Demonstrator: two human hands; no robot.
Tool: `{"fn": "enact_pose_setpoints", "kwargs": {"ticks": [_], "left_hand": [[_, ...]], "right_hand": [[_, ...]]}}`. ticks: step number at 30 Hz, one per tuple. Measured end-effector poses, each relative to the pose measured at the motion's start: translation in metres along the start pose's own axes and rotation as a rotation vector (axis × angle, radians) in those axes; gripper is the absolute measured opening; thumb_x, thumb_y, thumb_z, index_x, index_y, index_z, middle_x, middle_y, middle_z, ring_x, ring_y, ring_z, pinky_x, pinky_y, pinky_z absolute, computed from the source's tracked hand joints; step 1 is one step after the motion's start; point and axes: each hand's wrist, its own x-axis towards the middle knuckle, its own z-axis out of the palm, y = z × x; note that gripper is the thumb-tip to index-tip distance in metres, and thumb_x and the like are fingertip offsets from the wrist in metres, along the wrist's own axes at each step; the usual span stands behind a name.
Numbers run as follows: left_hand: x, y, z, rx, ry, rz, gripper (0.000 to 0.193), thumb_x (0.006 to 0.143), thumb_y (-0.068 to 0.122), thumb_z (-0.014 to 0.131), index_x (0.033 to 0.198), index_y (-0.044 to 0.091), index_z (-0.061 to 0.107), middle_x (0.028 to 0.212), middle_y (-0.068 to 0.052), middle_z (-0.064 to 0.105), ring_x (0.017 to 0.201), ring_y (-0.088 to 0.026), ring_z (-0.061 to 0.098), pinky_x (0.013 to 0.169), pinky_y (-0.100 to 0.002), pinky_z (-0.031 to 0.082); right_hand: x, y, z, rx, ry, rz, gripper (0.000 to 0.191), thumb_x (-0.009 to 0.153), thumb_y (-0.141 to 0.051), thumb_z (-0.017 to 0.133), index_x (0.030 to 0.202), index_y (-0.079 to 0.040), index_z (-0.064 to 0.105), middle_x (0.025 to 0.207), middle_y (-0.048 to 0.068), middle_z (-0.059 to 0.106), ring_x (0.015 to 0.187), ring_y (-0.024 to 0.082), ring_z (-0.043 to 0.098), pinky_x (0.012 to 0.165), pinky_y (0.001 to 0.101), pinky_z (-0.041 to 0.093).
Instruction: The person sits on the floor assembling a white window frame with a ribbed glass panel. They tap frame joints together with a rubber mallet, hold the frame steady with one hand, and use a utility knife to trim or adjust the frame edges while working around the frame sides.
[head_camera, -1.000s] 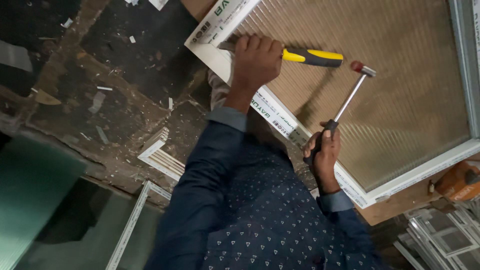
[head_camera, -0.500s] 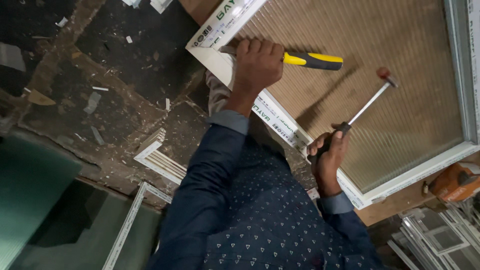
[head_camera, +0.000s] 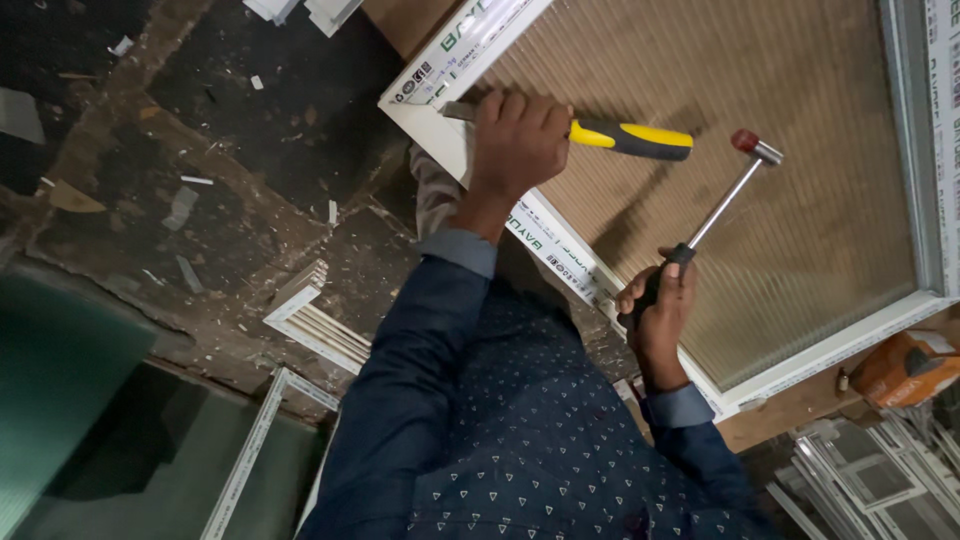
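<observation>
The left hand (head_camera: 518, 140) stays clenched on the chisel (head_camera: 600, 132), blade at the white window frame's (head_camera: 560, 255) corner. The right hand (head_camera: 660, 300) grips the hammer (head_camera: 722, 205), its head swung farther from the chisel than before.

The ribbed glass pane (head_camera: 780, 190) lies open toward three o'clock of the raised hammer (head_camera: 722, 200). At nine o'clock the yellow-handled chisel (head_camera: 600, 135) bars passage; the white frame (head_camera: 560, 262) edges the pane at seven o'clock.
</observation>
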Motion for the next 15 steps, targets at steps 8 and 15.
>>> {"fn": "enact_pose_setpoints", "kwargs": {"ticks": [8, 15], "left_hand": [[0.001, 0.004, -0.007, 0.005, 0.048, 0.034, 0.015, 0.094, 0.023, 0.071, 0.087, 0.014, 0.062, 0.091, -0.005, 0.06, 0.086, -0.027, 0.056, 0.091, -0.047, 0.044], [-0.002, 0.002, -0.009, -0.004, -0.011, 0.073, 0.013, 0.087, 0.023, 0.073, 0.088, 0.015, 0.063, 0.084, -0.004, 0.054, 0.085, -0.025, 0.056, 0.09, -0.047, 0.044]], "right_hand": [[0.003, 0.005, -0.004, -0.043, 0.005, 0.051, 0.032, 0.115, -0.034, 0.042, 0.131, -0.007, 0.044, 0.07, 0.008, 0.048, 0.051, 0.018, 0.047, 0.049, 0.0336, 0.044], [0.004, 0.016, -0.012, -0.094, 0.007, 0.075, 0.031, 0.114, -0.031, 0.042, 0.131, -0.005, 0.043, 0.07, 0.008, 0.049, 0.049, 0.017, 0.047, 0.048, 0.0317, 0.043]]}}
